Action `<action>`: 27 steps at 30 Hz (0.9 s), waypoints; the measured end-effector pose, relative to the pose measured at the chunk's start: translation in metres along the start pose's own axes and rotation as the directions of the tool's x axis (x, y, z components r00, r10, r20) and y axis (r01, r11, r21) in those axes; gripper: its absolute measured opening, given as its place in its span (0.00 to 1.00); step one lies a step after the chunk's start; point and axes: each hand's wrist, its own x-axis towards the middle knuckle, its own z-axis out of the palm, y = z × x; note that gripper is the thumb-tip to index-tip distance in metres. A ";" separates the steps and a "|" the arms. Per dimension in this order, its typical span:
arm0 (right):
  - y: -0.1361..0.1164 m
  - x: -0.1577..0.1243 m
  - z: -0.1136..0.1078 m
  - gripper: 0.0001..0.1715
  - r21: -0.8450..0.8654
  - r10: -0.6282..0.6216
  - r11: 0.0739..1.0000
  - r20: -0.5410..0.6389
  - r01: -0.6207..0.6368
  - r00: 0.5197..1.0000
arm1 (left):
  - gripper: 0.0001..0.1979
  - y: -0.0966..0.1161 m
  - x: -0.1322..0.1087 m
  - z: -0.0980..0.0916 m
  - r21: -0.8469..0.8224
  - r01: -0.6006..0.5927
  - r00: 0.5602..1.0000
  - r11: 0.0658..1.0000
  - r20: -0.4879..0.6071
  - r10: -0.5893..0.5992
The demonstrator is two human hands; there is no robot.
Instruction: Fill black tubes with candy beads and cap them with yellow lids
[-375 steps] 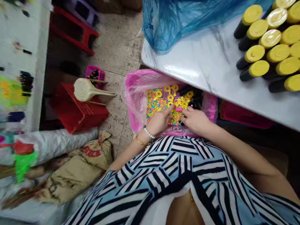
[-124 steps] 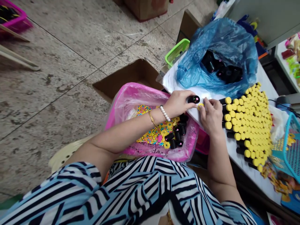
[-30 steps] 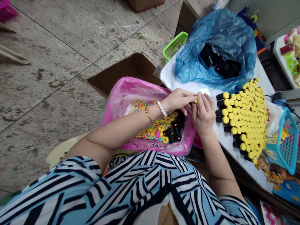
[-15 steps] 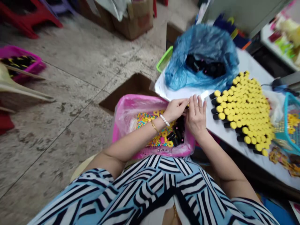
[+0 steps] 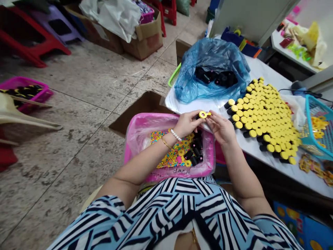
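Note:
Over the far right corner of the pink basin (image 5: 130, 139), my left hand (image 5: 187, 124) is closed on a small black container with a yellow ring-shaped top (image 5: 202, 114). Just beside that top, the fingertips of my right hand (image 5: 221, 127) pinch a small yellow piece (image 5: 208, 114); whether it is joined to the ring is too small to tell. Inside the plastic-lined basin lie many small coloured beads (image 5: 169, 162), yellow rings (image 5: 187, 163) and several black containers (image 5: 195, 152).
To the right, a white table (image 5: 249, 147) bears rows of yellow-capped black containers (image 5: 270, 114), a blue plastic bag (image 5: 189, 83) with black containers inside, and a turquoise basket (image 5: 310, 114). An open cardboard box (image 5: 140, 107) stands behind the basin. Stools are at left.
My hands have drawn slightly apart, exposing the yellow ring top between them. My right hand has turned from lying flat over the container to a fingertip pinch. The camera view has shifted.

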 end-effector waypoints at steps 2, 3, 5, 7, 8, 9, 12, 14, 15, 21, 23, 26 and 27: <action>-0.002 0.001 0.003 0.18 -0.053 -0.102 0.993 0.010 0.102 0.995 | 0.25 0.000 -0.001 -0.001 -0.018 0.011 1.000 1.000 -0.006 -0.011; -0.001 0.001 0.005 0.19 -0.120 -0.172 0.978 0.018 0.173 0.985 | 0.26 0.000 -0.001 -0.001 -0.015 0.004 1.000 1.000 -0.011 -0.004; 0.002 -0.002 0.010 0.23 -0.312 -0.306 0.897 0.072 0.313 0.949 | 0.25 0.000 -0.002 -0.001 0.023 -0.034 0.999 0.999 -0.034 0.035; 0.003 -0.005 0.015 0.23 -0.510 -0.423 0.736 0.168 0.445 0.891 | 0.24 0.000 -0.003 -0.001 0.059 -0.057 0.996 0.997 -0.063 0.061; 0.002 -0.007 0.017 0.22 -0.584 -0.481 0.631 0.220 0.510 0.848 | 0.24 0.001 -0.003 -0.001 0.064 -0.052 0.996 0.997 -0.070 0.056; 0.001 -0.008 0.018 0.19 -0.637 -0.535 0.523 0.272 0.566 0.800 | 0.23 0.002 -0.003 -0.001 0.066 -0.043 0.996 0.997 -0.071 0.048; 0.001 -0.013 0.020 0.17 -0.695 -0.636 0.244 0.411 0.676 0.653 | 0.21 0.007 0.000 0.000 0.096 -0.035 0.998 0.995 -0.052 0.040; 0.008 -0.018 0.020 0.19 -0.711 -0.655 0.071 0.496 0.700 0.570 | 0.18 0.010 0.002 0.000 0.138 -0.065 0.994 0.988 -0.074 0.076; 0.015 -0.020 0.019 0.20 -0.719 -0.662 -0.013 0.527 0.694 0.533 | 0.16 0.011 0.002 0.001 0.154 -0.087 0.990 0.984 -0.098 0.103; 0.061 -0.027 0.019 0.27 -0.779 -0.728 -0.136 0.498 0.613 0.471 | 0.10 0.011 0.003 0.007 0.185 -0.156 0.966 0.970 -0.176 0.189; 0.061 -0.029 0.023 0.27 -0.772 -0.724 -0.068 0.474 0.632 0.501 | 0.10 0.013 0.001 0.008 0.192 -0.156 0.963 0.969 -0.191 0.193; 0.049 -0.036 0.030 0.22 -0.713 -0.707 0.049 0.470 0.699 0.529 | 0.10 0.017 -0.001 0.006 0.209 -0.145 0.970 0.967 -0.163 0.181; 0.043 -0.039 0.032 0.17 -0.680 -0.698 0.117 0.462 0.724 0.547 | 0.11 0.019 -0.002 0.005 0.212 -0.130 0.975 0.969 -0.150 0.164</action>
